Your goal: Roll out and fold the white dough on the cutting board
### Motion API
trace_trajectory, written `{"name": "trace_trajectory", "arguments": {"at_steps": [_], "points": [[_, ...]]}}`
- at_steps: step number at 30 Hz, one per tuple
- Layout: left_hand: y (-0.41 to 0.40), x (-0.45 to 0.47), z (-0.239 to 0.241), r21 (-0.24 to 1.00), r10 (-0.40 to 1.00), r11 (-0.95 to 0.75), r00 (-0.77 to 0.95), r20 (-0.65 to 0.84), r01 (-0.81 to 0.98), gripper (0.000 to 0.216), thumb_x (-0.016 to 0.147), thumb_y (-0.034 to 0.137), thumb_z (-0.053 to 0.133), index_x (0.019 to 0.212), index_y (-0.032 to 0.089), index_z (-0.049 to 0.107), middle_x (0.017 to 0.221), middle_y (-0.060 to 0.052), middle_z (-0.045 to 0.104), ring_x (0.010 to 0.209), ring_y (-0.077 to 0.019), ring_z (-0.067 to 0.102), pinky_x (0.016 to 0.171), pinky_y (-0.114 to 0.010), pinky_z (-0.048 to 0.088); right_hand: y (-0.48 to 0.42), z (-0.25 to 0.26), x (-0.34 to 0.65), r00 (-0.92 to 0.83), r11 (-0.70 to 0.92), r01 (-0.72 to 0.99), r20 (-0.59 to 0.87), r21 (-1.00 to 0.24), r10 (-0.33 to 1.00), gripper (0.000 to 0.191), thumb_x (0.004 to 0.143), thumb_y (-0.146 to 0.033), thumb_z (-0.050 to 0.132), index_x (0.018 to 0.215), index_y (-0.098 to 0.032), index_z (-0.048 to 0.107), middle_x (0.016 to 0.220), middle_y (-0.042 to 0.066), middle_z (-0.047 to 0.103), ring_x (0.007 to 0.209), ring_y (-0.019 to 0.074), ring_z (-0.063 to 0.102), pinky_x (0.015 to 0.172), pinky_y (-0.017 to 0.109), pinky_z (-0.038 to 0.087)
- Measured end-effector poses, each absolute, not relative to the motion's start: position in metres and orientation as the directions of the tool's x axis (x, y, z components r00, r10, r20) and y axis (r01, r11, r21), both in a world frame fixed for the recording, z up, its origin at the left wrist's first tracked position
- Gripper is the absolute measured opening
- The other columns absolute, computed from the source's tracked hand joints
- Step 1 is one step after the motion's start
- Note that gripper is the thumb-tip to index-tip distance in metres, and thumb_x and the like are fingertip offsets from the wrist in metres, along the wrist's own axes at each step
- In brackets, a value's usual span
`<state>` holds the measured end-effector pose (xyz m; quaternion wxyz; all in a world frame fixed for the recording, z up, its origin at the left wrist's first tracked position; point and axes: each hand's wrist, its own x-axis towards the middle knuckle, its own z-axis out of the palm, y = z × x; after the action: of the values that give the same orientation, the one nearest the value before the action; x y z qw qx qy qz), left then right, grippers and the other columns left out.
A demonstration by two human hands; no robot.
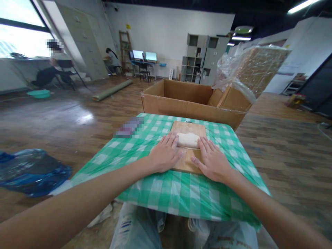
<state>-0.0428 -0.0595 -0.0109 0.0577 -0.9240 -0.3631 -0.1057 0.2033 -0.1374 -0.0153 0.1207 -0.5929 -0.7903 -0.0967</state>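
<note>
— What's on the wooden board [187,162] right now?

— A pale, off-white lump of dough [187,140], shaped into a short log with rounded ends, lying crosswise on the far half of the board.

— Smooth?

— Mostly (a soft crease shows along its near edge). It lies flat, long side facing the person.

— And the board itself?

— Light brown, rectangular, flat on the table, its long axis running away from the person.
</note>
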Motion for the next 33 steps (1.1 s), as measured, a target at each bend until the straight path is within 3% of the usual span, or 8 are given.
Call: {"name": "trace_trajectory", "arguments": {"at_steps": [4,8,12,20,26,29,33], "points": [[-0.074,-0.049,-0.011,-0.023,0.653,-0.738,0.723,0.225,0.674,0.08,0.107,0.057,0.024,0.164,0.002,0.023,0.172,-0.023,0.024,0.163,-0.036,0.009,0.13,-0.053,0.014,-0.151,-0.021,0.202,-0.284,0.297,0.955,0.306,0.005,0.909,0.094,0.102,-0.071,0.028,0.165,-0.002,0.025,0.17,0.023,0.026,0.16,0.0348,0.02,0.129,0.056,0.023],[-0.066,-0.043,-0.004,0.006,0.692,-0.714,0.705,0.153,0.7,0.084,0.106,0.059,0.022,0.163,-0.003,0.023,0.172,-0.025,0.021,0.162,-0.037,0.01,0.131,-0.052,0.014,-0.138,-0.016,0.205,-0.276,0.287,0.958,0.277,0.0,0.92,0.096,0.102,-0.073,0.024,0.163,0.002,0.03,0.169,0.025,0.03,0.159,0.0348,0.024,0.131,0.052,0.019],[-0.036,-0.029,0.001,0.044,0.722,-0.69,0.683,0.115,0.722,0.086,0.105,0.061,0.019,0.162,-0.002,0.025,0.171,-0.025,0.024,0.162,-0.036,0.014,0.13,-0.05,0.016,-0.107,-0.004,0.213,-0.272,0.285,0.958,0.209,-0.034,0.939,0.096,0.103,-0.072,0.016,0.16,0.002,0.037,0.167,0.024,0.035,0.158,0.0342,0.029,0.13,0.05,0.022],[0.013,-0.018,0.004,0.114,0.69,-0.722,0.722,0.055,0.682,0.071,0.108,0.056,0.011,0.16,0.018,0.041,0.172,-0.012,0.03,0.163,-0.0282,0.017,0.13,-0.05,0.013,-0.062,-0.002,0.231,-0.31,0.331,0.937,0.172,-0.112,0.935,0.089,0.105,-0.068,0.009,0.16,-0.007,0.043,0.165,0.017,0.042,0.158,0.0326,0.029,0.129,0.053,0.023],[0.041,-0.008,-0.002,0.091,0.691,-0.723,0.72,0.069,0.685,0.075,0.108,0.054,0.004,0.154,0.012,0.047,0.169,-0.016,0.035,0.161,-0.0281,0.022,0.13,-0.05,0.011,-0.038,-0.002,0.236,-0.268,0.288,0.949,0.152,-0.132,0.951,0.095,0.104,-0.07,0.002,0.158,-0.005,0.044,0.166,0.017,0.04,0.159,0.0307,0.027,0.131,0.048,0.021],[0.062,-0.002,-0.008,0.1,0.701,-0.713,0.711,0.063,0.694,0.073,0.109,0.054,0.005,0.155,0.016,0.047,0.168,-0.014,0.038,0.159,-0.03,0.027,0.129,-0.053,0.015,-0.021,-0.005,0.242,-0.263,0.283,0.947,0.141,-0.15,0.954,0.092,0.104,-0.069,0.0,0.158,-0.01,0.046,0.166,0.013,0.043,0.157,0.0294,0.031,0.131,0.047,0.022],[0.085,0.006,-0.013,0.087,0.709,-0.704,0.703,0.054,0.704,0.071,0.109,0.054,0.007,0.155,0.017,0.046,0.165,-0.014,0.043,0.155,-0.0313,0.034,0.127,-0.052,0.021,0.001,-0.01,0.251,-0.345,0.357,0.932,0.139,-0.07,0.928,0.085,0.106,-0.062,0.0,0.155,-0.016,0.052,0.162,0.009,0.05,0.156,0.0309,0.033,0.13,0.051,0.022]]}}
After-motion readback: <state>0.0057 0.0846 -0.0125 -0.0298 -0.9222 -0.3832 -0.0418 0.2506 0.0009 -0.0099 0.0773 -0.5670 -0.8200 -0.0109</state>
